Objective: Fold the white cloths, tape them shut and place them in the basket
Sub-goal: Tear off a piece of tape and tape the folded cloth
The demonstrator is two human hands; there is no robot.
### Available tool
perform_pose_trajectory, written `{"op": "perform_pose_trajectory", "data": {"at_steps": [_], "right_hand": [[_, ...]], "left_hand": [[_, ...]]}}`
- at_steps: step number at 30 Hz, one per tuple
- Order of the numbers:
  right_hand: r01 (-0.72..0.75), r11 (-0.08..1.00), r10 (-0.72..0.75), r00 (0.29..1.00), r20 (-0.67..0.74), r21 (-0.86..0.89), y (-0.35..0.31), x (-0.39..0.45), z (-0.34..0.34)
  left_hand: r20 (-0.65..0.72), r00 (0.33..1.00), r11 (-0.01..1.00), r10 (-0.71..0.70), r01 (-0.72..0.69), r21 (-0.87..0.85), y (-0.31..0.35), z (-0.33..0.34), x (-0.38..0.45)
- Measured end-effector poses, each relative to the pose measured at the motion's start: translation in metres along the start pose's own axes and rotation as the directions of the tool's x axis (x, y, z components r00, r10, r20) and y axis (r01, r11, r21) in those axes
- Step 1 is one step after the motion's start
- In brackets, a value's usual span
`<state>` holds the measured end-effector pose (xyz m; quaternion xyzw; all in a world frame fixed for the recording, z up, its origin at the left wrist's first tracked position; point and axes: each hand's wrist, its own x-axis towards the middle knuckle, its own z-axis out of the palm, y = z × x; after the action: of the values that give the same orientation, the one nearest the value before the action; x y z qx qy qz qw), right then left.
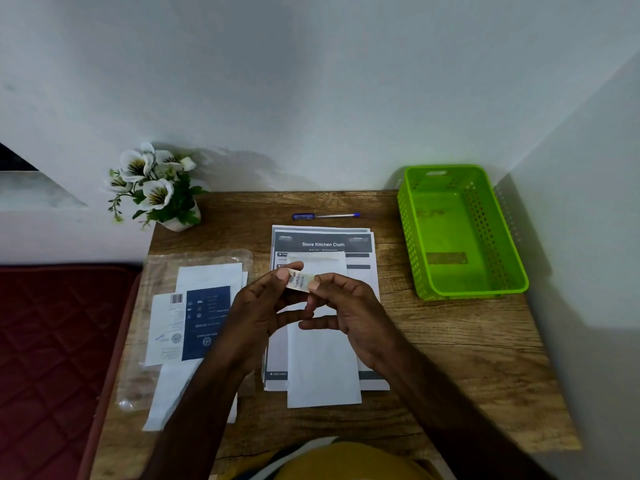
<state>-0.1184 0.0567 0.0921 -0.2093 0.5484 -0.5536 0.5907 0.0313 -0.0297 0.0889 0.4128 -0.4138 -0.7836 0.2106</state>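
Head view looks down on two hands meeting over the middle of a wooden table (450,341): the left hand (263,306) and the right hand (346,306) together pinch one small strip of tape (300,280), thumb and forefinger of each closed narrowly on either end, held just above the folded white cloth (323,362). That cloth, one long narrow rectangle, lies flat on a small stack of printed sheets (323,241) headed "Store Kitchen Cloth". One blue pen (325,215) lies crosswise behind the sheets, apart from them. One green perforated basket (460,233) sits at the far right corner of the table, well apart from the cloth, with nothing white in it. To the left, one clear plastic package (194,327) lies flat, with a dark blue label card and more white cloth inside or under it; how many pieces, I cannot tell. One pot of white artificial flowers (156,188) stands at the far left corner. Pale plain walls (311,81) close in behind and to the right. A dark red quilted cushion (52,358) runs along the table's left edge.
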Motion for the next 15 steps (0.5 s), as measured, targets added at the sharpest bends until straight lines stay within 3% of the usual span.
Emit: {"op": "perform_pose_trajectory", "data": {"at_steps": [15], "right_hand": [[-0.108,0.954,0.074,0.989,0.128,0.28,0.004,-0.0015,-0.003]], "left_hand": [[0.079,0.989,0.968,-0.128,0.142,-0.209,-0.0042,-0.0053,0.0049]]}}
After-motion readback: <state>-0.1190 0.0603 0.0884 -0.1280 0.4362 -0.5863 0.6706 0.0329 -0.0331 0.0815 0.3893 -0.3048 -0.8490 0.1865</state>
